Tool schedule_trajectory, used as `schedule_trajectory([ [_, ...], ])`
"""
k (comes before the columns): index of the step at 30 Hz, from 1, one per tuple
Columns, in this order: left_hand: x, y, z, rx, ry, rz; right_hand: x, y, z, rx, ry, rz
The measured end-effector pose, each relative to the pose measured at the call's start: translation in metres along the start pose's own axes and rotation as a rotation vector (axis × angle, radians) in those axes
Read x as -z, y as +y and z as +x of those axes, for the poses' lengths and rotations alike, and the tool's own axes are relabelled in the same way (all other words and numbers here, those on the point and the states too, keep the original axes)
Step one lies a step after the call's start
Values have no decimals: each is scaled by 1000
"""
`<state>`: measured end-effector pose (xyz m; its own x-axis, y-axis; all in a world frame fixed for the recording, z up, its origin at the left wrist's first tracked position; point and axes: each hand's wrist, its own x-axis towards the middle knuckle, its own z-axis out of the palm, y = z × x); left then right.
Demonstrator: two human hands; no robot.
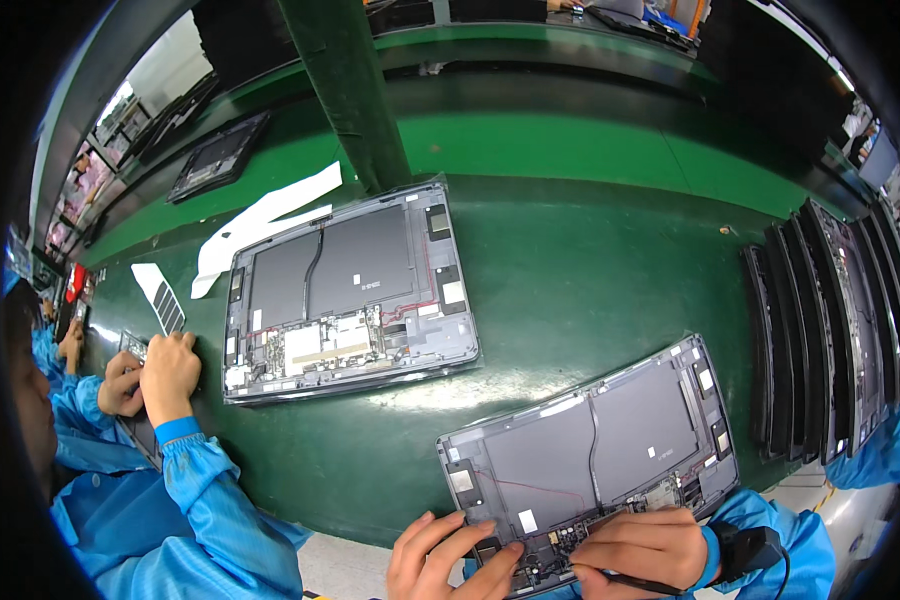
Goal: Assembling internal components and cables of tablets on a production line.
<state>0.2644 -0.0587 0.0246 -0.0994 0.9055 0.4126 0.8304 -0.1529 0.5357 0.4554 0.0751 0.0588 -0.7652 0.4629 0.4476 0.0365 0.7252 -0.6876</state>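
Note:
An opened tablet [560,440] lies tilted on the green bench in front of me, its dark battery, thin wires and circuit board exposed. My left hand [450,560] rests over its near left corner, fingers spread and touching the board area. Pinched in my right hand [645,548] is a thin black tool [635,582], perhaps tweezers. Its tip reaches the circuit board [555,550] near the tablet's lower edge, partly covered by my fingers. A dark band with a black block [755,552] sits at my right wrist.
Farther left lies a stack of opened tablets [350,290], beside white sheets [270,215]. Several tablets [820,330] stand on edge in a row at the right. A green post [345,90] rises behind. A co-worker's hands [165,375] work at far left.

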Motion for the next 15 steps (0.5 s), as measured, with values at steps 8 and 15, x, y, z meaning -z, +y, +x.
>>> schedule_trajectory([
  [8,-4,-3,-3,24,22,-1,-7,11,7,-151,-227,105],
  [15,-2,-3,-2,25,1,-17,-4,11,9,-167,-206,135],
])
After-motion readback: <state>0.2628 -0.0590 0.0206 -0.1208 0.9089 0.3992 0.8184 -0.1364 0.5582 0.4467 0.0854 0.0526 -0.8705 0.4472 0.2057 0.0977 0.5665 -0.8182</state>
